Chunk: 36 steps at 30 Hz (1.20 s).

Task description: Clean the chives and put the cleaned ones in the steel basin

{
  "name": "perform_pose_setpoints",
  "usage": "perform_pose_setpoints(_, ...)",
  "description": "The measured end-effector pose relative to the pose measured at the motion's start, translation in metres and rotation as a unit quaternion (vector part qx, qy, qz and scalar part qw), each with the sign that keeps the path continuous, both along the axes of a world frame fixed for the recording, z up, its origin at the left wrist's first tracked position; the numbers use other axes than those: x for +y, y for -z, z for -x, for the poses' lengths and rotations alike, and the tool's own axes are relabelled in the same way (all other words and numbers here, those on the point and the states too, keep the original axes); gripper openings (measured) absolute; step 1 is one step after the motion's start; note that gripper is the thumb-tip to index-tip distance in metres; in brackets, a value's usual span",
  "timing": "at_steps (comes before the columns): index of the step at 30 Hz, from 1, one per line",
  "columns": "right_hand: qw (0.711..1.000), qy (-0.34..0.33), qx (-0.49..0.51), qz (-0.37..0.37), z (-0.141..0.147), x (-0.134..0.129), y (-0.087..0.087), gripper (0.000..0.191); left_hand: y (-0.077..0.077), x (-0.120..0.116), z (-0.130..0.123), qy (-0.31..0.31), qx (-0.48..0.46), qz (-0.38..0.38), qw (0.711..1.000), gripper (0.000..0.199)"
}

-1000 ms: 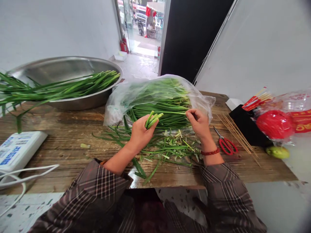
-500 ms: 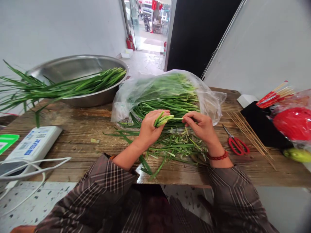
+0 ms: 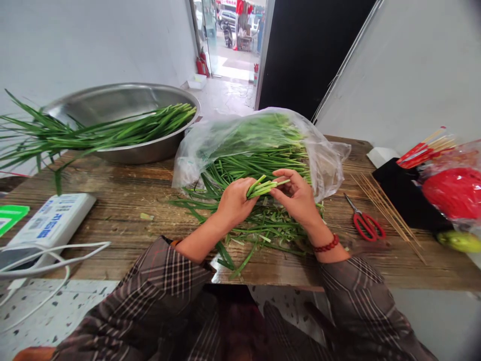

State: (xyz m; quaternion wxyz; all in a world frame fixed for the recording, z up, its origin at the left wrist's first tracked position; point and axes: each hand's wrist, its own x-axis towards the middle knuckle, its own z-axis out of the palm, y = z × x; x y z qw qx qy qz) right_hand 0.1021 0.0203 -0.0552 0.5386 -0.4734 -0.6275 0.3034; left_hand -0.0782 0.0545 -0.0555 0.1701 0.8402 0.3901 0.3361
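A small bunch of garlic chives [image 3: 262,188] is gripped in my left hand [image 3: 235,201], the pale cut ends pointing right. My right hand [image 3: 298,199], with a red bead bracelet at its wrist, has its thumb and fingers around the ends of these stems. Behind my hands, a clear plastic bag [image 3: 326,168] partly covers a large heap of garlic chives [image 3: 259,155]. Beneath them lies a pile of leaf trimmings [image 3: 270,233] on the wooden table [image 3: 124,225].
At the back left, a steel basin [image 3: 145,153] holds more long chives, their leaves hanging over its rim. Red-handled scissors [image 3: 368,225] and bamboo skewers [image 3: 391,215] lie right, beside a black box [image 3: 409,195]. A white power strip [image 3: 56,218] with cables sits left.
My right hand has moved left, closer to my left hand, and its fingers have come over the stem ends. A single stem it drew out rightward earlier now sits nearer the bunch.
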Motion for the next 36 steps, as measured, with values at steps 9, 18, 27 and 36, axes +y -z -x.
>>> perform_pose_setpoints(9, 0.991, 0.038, -0.106, -0.078, 0.007, -0.003, 0.000, 0.037, -0.002, -0.005, -0.002, -0.020, 0.049, 0.030, 0.998, 0.009)
perform_pose_setpoints(18, 0.958, 0.142, -0.195, -0.158, -0.002, -0.001, 0.000, 0.024, -0.003, -0.005, 0.000, -0.016, 0.046, 0.032, 0.998, 0.012)
perform_pose_setpoints(27, 0.977, 0.010, -0.164, -0.135, -0.036, -0.008, -0.029, 0.012, 0.002, 0.002, 0.008, -0.026, 0.003, 0.007, 1.000, 0.019)
perform_pose_setpoints(36, 0.934, 0.021, -0.307, -0.180, -0.019, -0.003, -0.014, 0.014, 0.001, 0.002, 0.007, 0.017, 0.022, 0.003, 1.000, 0.017)
